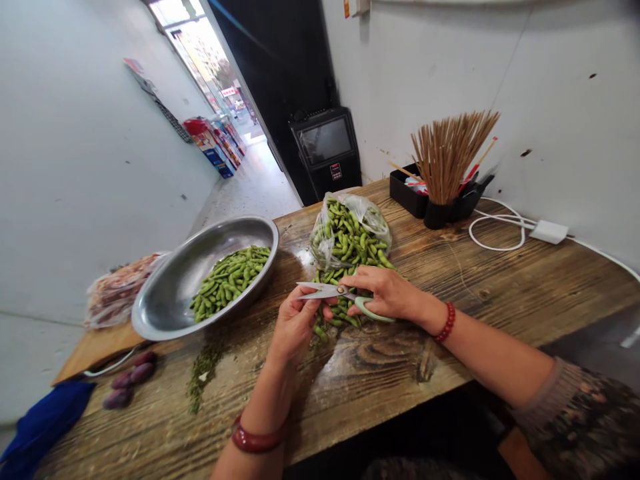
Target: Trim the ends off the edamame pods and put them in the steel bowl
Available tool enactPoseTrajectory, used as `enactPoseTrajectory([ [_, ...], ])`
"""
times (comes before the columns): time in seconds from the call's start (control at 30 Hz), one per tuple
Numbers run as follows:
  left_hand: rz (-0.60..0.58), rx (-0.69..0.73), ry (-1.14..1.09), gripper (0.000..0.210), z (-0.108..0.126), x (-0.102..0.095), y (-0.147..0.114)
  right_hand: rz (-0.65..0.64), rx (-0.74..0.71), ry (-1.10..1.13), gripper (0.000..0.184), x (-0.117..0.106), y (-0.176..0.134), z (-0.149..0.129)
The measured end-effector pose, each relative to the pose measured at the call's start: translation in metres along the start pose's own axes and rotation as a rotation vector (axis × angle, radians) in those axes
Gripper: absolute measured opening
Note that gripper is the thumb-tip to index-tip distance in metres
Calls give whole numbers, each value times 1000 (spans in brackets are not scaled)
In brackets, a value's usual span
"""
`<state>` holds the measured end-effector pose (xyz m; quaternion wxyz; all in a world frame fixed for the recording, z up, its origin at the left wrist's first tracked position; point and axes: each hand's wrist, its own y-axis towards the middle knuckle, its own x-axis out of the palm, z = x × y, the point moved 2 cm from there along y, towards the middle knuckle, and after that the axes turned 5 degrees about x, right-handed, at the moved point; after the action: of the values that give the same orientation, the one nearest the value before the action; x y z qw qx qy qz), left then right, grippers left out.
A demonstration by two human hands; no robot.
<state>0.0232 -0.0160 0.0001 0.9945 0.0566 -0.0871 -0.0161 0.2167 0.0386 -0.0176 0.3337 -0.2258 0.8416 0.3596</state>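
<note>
Right hand [385,293] closed around scissors [333,292], blades pointing left toward left hand [295,323]. Left hand curled, pinching a bean pod [321,331] just under the blades. More pods in a pile [345,313] on the tabletop [500,287], beside the bag [350,230]. Metal bowl [175,293] off to the left.

The right hand [387,293] covers most of the pale green scissor handles [373,311], so its grip cannot be read. The left hand [295,327] hides whatever it pinches under the steel blades [320,290]. The blue cloth [40,427] and worn wooden tabletop [500,287] run off the frame's edges.
</note>
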Motion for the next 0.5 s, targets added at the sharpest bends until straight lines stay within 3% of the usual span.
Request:
enactPoseTrajectory([
  [0.2,3,-9,33,17,1,-4,4,23,19,64,47,4,1,4],
  [0.33,174,37,60,13,3,-21,10,111,118,132,46,2,3,10],
  [0.4,232,47,241,12,2,-31,13,139,141,148,45,-1,3,12],
  [0.5,200,129,669,10,-1,-39,17,151,140,148,47,-2,4,12],
])
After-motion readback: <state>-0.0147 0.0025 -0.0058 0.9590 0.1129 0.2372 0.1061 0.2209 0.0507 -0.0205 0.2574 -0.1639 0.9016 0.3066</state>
